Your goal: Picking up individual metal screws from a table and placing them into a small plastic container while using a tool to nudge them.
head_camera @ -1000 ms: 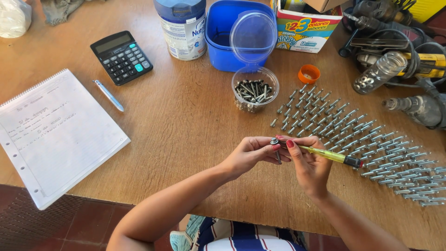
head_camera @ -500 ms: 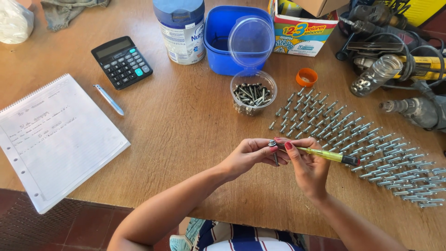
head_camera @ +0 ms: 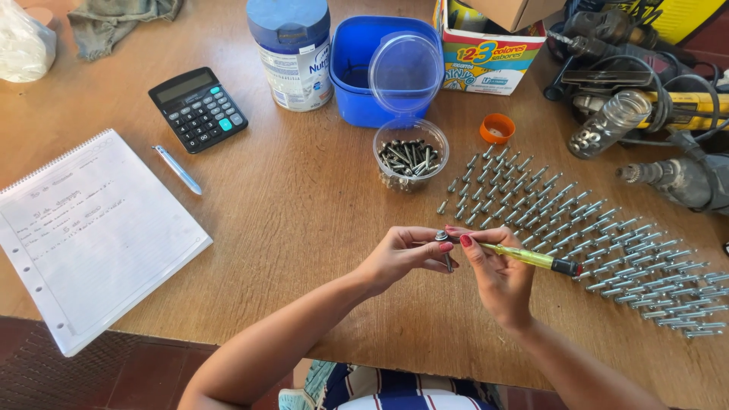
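A colourful printed carton (head_camera: 486, 57) and a blue-lidded tin (head_camera: 295, 53) stand at the wooden table's (head_camera: 304, 205) far edge. Nearer, the left hand (head_camera: 399, 254) pinches a metal screw (head_camera: 445, 249) — the right hand (head_camera: 497, 277) grips a yellow-handled screwdriver (head_camera: 531, 258) against it.

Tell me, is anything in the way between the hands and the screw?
No. The left hand pinches the screw in its fingertips, and the right hand holds a yellow screwdriver with its tip at the screw's head. Nothing visible sits between them; the rows of screws lie off to the right.
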